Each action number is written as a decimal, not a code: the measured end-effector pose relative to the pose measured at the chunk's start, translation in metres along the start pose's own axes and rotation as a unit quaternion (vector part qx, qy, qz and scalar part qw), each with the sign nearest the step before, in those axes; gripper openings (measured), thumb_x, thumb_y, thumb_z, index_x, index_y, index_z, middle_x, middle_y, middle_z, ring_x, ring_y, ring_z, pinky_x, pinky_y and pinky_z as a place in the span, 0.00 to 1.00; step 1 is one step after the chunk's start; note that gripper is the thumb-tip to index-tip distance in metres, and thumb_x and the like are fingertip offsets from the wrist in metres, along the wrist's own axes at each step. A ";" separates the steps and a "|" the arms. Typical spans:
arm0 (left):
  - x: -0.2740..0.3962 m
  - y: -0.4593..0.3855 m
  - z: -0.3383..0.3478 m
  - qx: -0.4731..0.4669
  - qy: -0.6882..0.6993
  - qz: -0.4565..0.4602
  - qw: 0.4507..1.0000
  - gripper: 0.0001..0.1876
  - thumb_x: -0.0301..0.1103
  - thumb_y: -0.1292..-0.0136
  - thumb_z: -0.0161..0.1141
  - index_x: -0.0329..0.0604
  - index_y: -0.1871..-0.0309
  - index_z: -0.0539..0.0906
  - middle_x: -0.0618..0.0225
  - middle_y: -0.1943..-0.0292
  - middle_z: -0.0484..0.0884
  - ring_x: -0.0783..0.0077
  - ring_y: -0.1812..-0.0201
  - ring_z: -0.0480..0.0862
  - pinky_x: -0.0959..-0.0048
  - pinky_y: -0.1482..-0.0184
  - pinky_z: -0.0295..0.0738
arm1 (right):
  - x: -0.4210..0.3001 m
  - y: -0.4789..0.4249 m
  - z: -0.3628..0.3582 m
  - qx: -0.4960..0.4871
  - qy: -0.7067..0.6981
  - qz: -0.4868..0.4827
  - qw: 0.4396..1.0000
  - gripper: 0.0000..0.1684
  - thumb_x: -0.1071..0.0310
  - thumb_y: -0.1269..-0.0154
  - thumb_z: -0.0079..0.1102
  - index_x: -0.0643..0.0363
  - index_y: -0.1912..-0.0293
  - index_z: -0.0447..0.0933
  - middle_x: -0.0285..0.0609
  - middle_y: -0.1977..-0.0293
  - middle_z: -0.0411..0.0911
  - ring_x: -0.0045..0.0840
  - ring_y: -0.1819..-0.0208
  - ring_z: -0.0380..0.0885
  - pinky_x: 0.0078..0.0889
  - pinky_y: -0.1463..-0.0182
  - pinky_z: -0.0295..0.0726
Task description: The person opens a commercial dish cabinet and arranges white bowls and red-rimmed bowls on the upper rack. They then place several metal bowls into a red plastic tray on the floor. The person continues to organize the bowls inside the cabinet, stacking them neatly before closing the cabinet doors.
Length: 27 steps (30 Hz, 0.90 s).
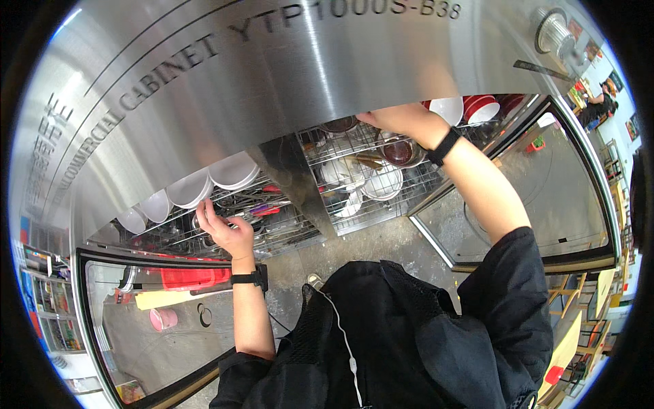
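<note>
My left hand is raised at the front of a wire shelf, thumb apart from the fingers and nothing visible in it. Its fingertips come close to a white bowl; whether they touch is unclear. Another white bowl stands to the right. My right hand reaches into the upper right compartment, beside a dark brown bowl. The cabinet's steel panel hides most of its fingers, so any grip cannot be seen. Right of that wrist are a white bowl and red bowls.
Glass doors swing out at left and right. A steel divider splits the shelves. Lower racks hold utensils, white dishes and a brown bowl. Another person stands far right, near wooden tables.
</note>
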<state>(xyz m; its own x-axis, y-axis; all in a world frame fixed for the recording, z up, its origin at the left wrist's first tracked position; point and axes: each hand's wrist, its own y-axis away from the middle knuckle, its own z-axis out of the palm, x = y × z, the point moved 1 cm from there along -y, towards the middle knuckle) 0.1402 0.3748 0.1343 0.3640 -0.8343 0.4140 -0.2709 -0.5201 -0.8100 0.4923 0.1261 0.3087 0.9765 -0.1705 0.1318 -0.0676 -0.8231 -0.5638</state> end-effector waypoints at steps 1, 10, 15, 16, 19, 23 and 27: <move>0.000 0.000 0.001 0.001 0.000 0.010 1.000 0.42 0.11 0.44 0.52 0.33 0.20 0.70 0.41 0.23 0.67 0.37 0.26 0.73 0.58 0.38 0.80 | 0.004 -0.007 0.007 0.000 0.010 -0.016 1.000 0.14 0.58 0.29 0.68 0.55 0.52 0.88 0.49 0.59 0.87 0.48 0.56 0.87 0.53 0.49 0.84; -0.004 0.004 0.001 0.001 0.015 -0.008 1.000 0.40 0.13 0.44 0.53 0.32 0.22 0.73 0.40 0.24 0.69 0.35 0.25 0.74 0.50 0.30 0.78 | 0.010 -0.025 0.036 0.138 0.033 -0.023 0.990 0.14 0.55 0.27 0.66 0.56 0.57 0.87 0.46 0.61 0.88 0.45 0.59 0.85 0.52 0.52 0.82; -0.004 0.004 0.002 0.003 0.017 -0.008 1.000 0.39 0.13 0.43 0.53 0.32 0.22 0.73 0.40 0.24 0.69 0.35 0.25 0.74 0.52 0.33 0.79 | 0.006 -0.024 0.030 0.117 0.031 -0.006 0.993 0.13 0.58 0.27 0.64 0.57 0.57 0.87 0.47 0.61 0.88 0.46 0.58 0.85 0.53 0.51 0.82; -0.003 0.003 0.003 0.003 0.019 -0.006 1.000 0.39 0.13 0.43 0.53 0.32 0.22 0.73 0.40 0.24 0.69 0.35 0.26 0.74 0.53 0.33 0.80 | 0.005 -0.023 0.029 0.096 -0.007 0.011 0.995 0.12 0.59 0.28 0.64 0.57 0.57 0.87 0.47 0.61 0.88 0.46 0.59 0.85 0.54 0.51 0.82; -0.006 0.005 0.004 0.006 0.040 -0.023 0.999 0.40 0.12 0.43 0.52 0.32 0.21 0.72 0.39 0.24 0.69 0.36 0.26 0.74 0.55 0.34 0.78 | 0.001 -0.017 0.031 0.026 -0.082 0.055 0.995 0.11 0.63 0.30 0.64 0.59 0.55 0.87 0.53 0.60 0.87 0.51 0.58 0.85 0.54 0.50 0.82; -0.011 0.001 0.004 0.008 0.000 0.023 1.000 0.40 0.11 0.42 0.50 0.33 0.21 0.71 0.40 0.23 0.67 0.39 0.27 0.73 0.66 0.49 0.81 | -0.006 0.001 0.013 0.004 -0.083 0.111 0.990 0.14 0.62 0.32 0.67 0.60 0.52 0.86 0.57 0.57 0.86 0.55 0.55 0.84 0.57 0.47 0.82; -0.015 0.005 0.004 0.007 0.011 0.002 1.000 0.41 0.11 0.43 0.50 0.34 0.21 0.70 0.43 0.21 0.64 0.46 0.28 0.74 0.72 0.59 0.76 | 0.006 0.052 -0.027 0.154 -0.094 0.193 0.965 0.13 0.61 0.34 0.72 0.58 0.55 0.88 0.51 0.66 0.87 0.48 0.63 0.87 0.49 0.57 0.84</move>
<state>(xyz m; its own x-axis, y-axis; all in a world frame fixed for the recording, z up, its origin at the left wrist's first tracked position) 0.1371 0.3856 0.1227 0.3433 -0.8406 0.4190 -0.2608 -0.5138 -0.8173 0.4892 0.0680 0.3023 0.9128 -0.3063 -0.2700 -0.3973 -0.5136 -0.7605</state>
